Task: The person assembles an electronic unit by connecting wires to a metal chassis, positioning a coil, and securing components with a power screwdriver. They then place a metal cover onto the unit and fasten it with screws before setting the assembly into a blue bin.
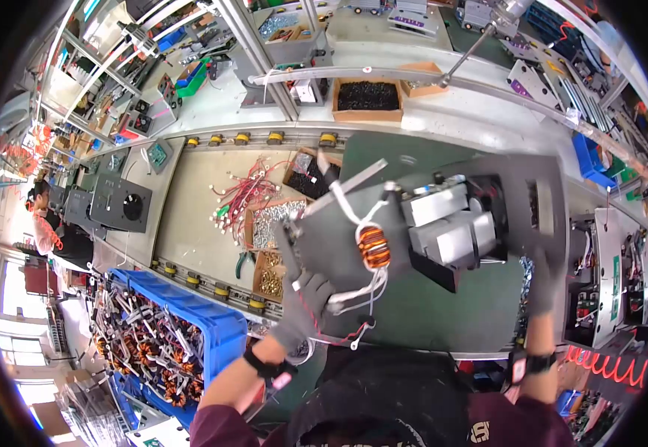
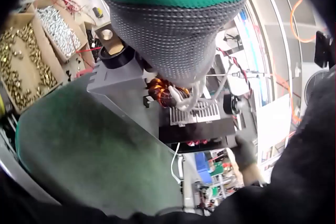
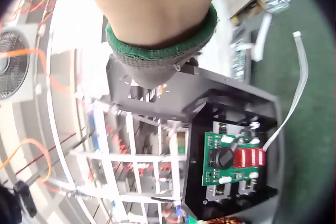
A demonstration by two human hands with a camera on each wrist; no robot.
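Note:
Both hands wear grey gloves and hold a dark grey metal chassis (image 1: 555, 175) above the green work mat (image 1: 413, 320). My left hand (image 1: 302, 302) grips its left end, close to loose white and red leads. The right hand (image 1: 544, 287), blurred, grips the panel at the opposite end; its fingers are partly hidden in the right wrist view. Inside the chassis sit a copper-wound ring coil (image 1: 373, 247) with white-sleeved leads and silver metal blocks (image 1: 454, 235). A green circuit board (image 3: 226, 161) with a red part shows in the black housing (image 3: 194, 171), a white cable trailing from it.
A blue crate (image 1: 220, 328) full of wired coils stands at left. Boxes of silver screws (image 1: 268, 220) and brass fasteners (image 1: 270, 279), red wires (image 1: 246, 197) and pliers (image 1: 242, 264) lie left of the mat. A metal rail (image 1: 383, 72) crosses behind.

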